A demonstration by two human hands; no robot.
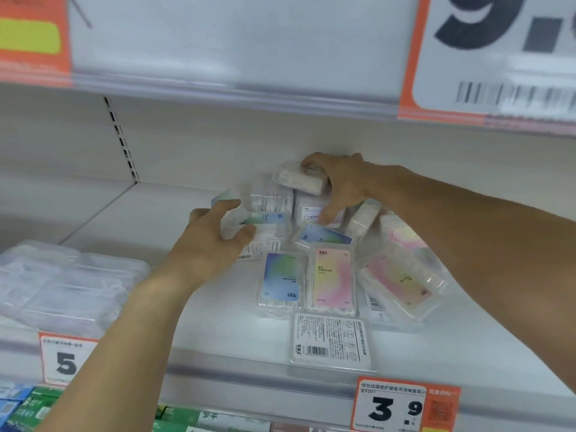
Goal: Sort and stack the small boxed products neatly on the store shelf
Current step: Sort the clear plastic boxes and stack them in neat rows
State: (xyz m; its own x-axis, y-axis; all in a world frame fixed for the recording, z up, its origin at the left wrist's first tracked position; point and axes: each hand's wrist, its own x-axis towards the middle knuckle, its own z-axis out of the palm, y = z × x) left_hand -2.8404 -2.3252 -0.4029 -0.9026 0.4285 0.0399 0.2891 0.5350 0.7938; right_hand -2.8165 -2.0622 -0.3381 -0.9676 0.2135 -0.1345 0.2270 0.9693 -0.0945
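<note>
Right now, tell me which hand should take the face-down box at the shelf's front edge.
Probably the left hand: the face-down box lies nearer it, while the right hand grips a box farther back.

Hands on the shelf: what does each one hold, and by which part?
Left hand grips a clear blue-labelled box by its left end. Right hand grips a white box by its right end.

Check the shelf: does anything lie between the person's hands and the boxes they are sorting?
Nothing visible does. The left hand already grips a clear box, and the right hand holds a white box at the back.
</note>
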